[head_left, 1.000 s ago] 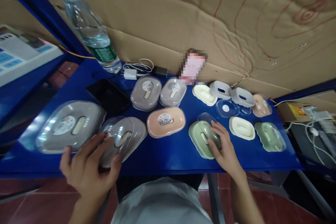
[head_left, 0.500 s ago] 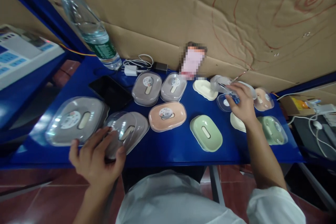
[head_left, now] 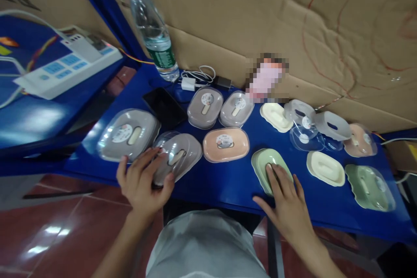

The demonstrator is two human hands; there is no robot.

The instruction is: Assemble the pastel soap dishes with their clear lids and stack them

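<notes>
My left hand lies with spread fingers over the near-left edge of a grey soap dish, whose clear lid sits askew. My right hand is open, its fingertips touching the top of a green soap dish. Left of my left hand is a larger grey lidded dish. An orange lidded dish lies between my hands. Two more grey lidded dishes stand behind it. To the right, a cream dish and a dark green dish rest on the table.
At the back right are another cream dish, grey dish parts, clear lids and an orange dish. A water bottle, chargers, a black phone and a blurred-out phone stand along the cardboard wall.
My right hand has come from the back right down to the green dish, letting go of the grey part it was touching. My left hand stays on the grey dish. The view has shifted left.
</notes>
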